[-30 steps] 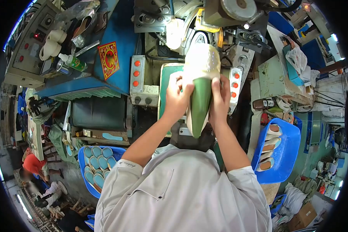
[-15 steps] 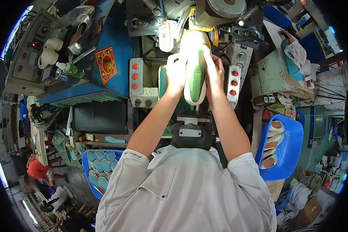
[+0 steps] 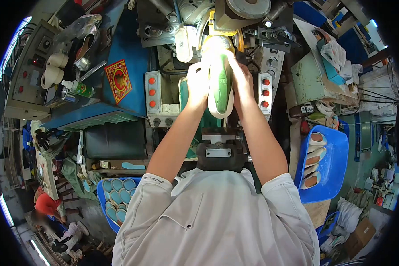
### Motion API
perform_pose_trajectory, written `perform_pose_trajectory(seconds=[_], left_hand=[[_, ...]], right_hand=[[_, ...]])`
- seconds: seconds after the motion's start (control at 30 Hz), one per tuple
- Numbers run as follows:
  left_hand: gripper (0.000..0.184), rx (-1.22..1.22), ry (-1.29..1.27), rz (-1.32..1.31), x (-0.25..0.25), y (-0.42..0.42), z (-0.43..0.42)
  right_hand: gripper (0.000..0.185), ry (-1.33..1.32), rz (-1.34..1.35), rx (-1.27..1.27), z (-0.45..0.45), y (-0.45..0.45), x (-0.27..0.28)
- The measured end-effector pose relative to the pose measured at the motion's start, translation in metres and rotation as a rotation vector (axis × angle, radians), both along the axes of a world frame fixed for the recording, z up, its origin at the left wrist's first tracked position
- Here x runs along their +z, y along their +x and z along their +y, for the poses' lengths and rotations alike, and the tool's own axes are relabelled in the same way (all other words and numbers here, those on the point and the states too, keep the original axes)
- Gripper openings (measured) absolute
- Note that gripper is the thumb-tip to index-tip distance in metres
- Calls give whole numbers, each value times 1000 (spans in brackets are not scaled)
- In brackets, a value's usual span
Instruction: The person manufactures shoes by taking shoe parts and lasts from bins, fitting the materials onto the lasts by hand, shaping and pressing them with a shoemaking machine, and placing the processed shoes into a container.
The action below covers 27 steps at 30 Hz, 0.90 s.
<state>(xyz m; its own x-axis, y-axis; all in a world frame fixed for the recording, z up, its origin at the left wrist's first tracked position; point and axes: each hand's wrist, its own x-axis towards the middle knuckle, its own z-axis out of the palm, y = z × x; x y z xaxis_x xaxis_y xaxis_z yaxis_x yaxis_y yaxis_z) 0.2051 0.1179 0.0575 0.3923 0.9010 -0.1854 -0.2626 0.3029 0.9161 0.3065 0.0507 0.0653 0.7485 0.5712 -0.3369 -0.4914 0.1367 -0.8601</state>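
Note:
A pale shoe on a green last point(image 3: 221, 91) is held lengthwise, its far end under the bright light at the machine head point(image 3: 221, 26). My left hand point(image 3: 198, 83) grips its left side, and my right hand point(image 3: 242, 84) wraps round its right side. Glare washes out the far end, so I cannot tell whether it touches the machine. Below the shoe sits a dark metal clamp-like part point(image 3: 218, 152). A white lamp-like unit point(image 3: 182, 44) hangs just left of the machine head.
Button panels with red buttons flank my hands, one on the left point(image 3: 152, 92) and one on the right point(image 3: 264, 94). A blue bin point(image 3: 334, 177) at right holds several shoes. Another blue bin point(image 3: 103, 195) at left holds blue-lined pieces. Behind it, a person in red point(image 3: 46, 204) is bent over.
The whole view has shifted slightly. Both hands keep their hold on the shoe, which stays at the machine head with little visible movement.

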Motion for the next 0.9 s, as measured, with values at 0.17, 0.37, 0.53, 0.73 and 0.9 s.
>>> perform_pose_trajectory(seconds=[0.17,0.37,0.53,0.73,0.9], left_hand=[[24,-128,6,-51,-9,-4,4],[28,-106,-28,-59,-2,-1,-1],[27,-82,-103,-61,-20,9,2],[28,-81,-23,-70,-35,-5,8],[26,24,-99,-21,-57,8,10]], right_hand=[[65,-95,50,63,-5,-1,5],[69,-58,55,111,-6,2,13],[63,27,96,97,-8,3,11],[53,43,124,-29,6,-5,-17],[39,1,67,-96,11,-1,-38]])
